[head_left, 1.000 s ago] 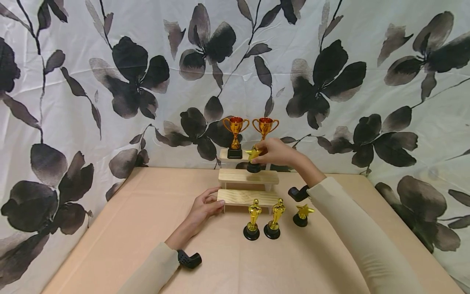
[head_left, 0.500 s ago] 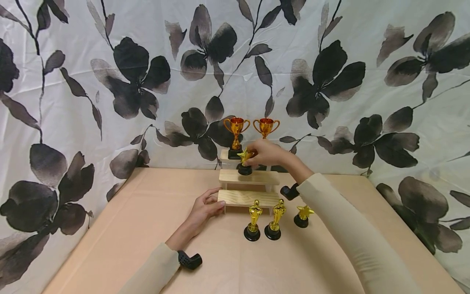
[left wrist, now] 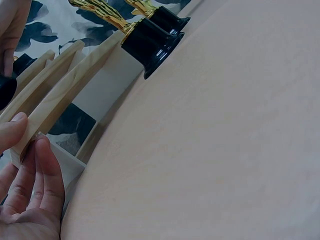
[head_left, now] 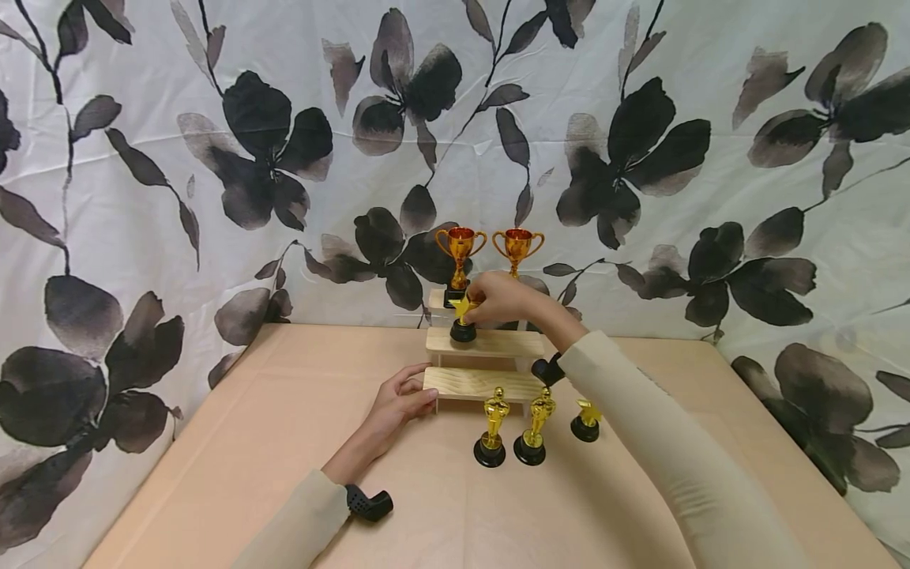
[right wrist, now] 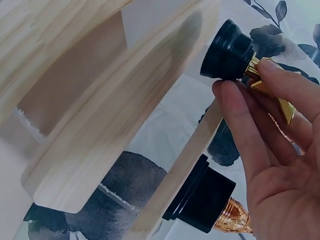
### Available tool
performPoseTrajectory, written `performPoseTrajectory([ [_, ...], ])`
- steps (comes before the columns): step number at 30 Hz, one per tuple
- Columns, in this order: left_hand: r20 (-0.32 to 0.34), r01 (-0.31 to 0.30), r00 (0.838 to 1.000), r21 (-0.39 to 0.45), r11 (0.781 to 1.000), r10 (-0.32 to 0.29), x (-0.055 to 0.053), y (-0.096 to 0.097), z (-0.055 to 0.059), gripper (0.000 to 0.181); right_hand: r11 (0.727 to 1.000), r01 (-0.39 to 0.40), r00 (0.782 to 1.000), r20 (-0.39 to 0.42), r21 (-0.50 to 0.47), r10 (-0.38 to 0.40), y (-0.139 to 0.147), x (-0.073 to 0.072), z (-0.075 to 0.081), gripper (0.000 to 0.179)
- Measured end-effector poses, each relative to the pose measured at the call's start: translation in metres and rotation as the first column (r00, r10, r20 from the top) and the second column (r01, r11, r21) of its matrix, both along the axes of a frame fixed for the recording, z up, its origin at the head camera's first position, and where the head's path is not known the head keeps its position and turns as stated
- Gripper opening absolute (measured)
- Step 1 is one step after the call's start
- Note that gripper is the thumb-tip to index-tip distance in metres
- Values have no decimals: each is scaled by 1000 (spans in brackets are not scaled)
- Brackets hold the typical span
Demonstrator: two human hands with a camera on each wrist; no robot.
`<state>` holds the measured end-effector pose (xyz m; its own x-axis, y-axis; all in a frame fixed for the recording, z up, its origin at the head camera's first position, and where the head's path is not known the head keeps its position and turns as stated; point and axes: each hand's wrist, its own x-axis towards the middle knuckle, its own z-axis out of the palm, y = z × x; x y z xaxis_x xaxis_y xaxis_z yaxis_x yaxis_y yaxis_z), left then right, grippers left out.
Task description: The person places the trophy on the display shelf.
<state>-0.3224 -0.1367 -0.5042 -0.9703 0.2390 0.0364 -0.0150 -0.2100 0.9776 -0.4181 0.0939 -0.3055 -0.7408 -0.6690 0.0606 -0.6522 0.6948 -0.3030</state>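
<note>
Right hand (head_left: pixel 503 297) has a star (head_left: pixel 463 329) pinched over the left half of the middle shelf (head_left: pixel 501 343), can't quite tell if it's touching. Left hand (head_left: pixel 395 401) grips the near shelf (head_left: pixel 479 382), left end.

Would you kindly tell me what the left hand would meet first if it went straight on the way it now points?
Most likely the lowest wooden step, since the left hand grips its left end; the depth beneath it is hard to judge.
</note>
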Motion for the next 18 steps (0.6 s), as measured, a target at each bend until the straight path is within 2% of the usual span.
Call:
performPoseTrajectory([
  [6, 5, 6, 1000, -3, 1000, -6, 0, 1, 1, 66, 1000, 12, 1000, 23, 21, -12, -2, -3, -2, 40],
  [11, 2, 6, 1000, -14, 1000, -6, 0, 1, 2, 64, 1000, -17, 999, 37, 15, 17, -3, -6, -7, 41],
  [18, -5, 2, 1000, -24, 1000, -2, 0, 0, 3, 62, 1000, -24, 999, 23, 12, 24, -7, -7, -11, 39],
])
